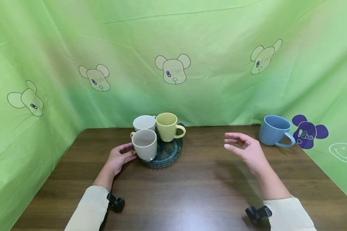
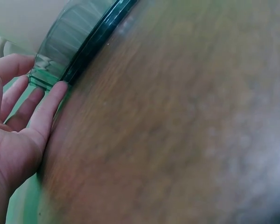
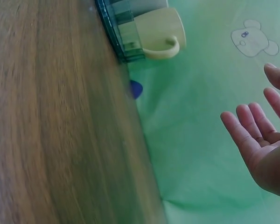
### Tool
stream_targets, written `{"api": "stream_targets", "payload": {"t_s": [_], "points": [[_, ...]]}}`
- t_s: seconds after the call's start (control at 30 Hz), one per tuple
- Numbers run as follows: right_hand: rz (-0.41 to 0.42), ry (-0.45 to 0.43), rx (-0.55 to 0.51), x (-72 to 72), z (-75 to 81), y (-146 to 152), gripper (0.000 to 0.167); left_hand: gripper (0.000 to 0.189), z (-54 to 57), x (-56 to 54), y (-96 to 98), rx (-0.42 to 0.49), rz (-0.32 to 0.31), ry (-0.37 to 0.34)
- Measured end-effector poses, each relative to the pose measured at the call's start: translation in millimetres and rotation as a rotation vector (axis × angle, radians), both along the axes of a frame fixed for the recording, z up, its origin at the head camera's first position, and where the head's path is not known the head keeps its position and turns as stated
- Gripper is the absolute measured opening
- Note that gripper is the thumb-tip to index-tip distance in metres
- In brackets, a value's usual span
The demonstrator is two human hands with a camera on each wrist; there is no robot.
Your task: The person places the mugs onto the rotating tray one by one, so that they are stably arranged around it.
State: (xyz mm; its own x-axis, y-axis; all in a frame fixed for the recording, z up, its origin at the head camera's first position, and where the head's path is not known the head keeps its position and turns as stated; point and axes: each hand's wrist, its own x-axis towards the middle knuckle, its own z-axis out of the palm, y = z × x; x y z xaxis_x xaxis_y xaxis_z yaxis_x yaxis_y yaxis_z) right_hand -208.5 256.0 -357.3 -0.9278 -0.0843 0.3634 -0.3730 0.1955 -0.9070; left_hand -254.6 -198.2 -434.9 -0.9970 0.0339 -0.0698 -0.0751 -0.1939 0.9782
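Three mugs stand upright, crowded close, in a round, clear, bluish tray on the left part of the table: a white mug at the back, a yellow mug beside it, and a grey mug at the front left. From where I stand, the crowding looks owed to the tray's narrow round floor, though a bare patch of it shows at the front right. The yellow mug's handle sticks out over the rim to the right and the grey one's points to the back left, which perhaps lets their bodies sit nearer each other. The left hand is at the tray's left side, fingers loosely extended against the outer wall rather than curled round it; I take that light touch as a way to keep the tray steady. The right hand hangs above the wood with fingers apart and nothing in it, its palm side towards the tray. Past it, near the far right edge, the blue mug stands upright by itself, handle angled to the front right, well apart from the others.
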Motion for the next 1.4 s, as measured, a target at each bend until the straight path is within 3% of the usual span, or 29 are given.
{"api": "stream_targets", "payload": {"t_s": [0.47, 1.17, 1.4], "points": [[-0.073, 0.007, 0.083, 7.8, -0.9, 23.7, 0.041, 0.051, 3.9, 4.1, 9.8, -0.003, 0.032, -0.019], [-0.117, 0.02, 0.009, 11.8, -4.6, 54.7, 0.039, 0.05, -0.1, 12.9, 15.2, 0.026, 0.103, -0.009], [-0.101, 0.028, -0.06, 13.2, -5.2, 64.9, 0.039, 0.049, -0.8, 15.3, 17.8, 0.036, 0.132, -0.017]]}}
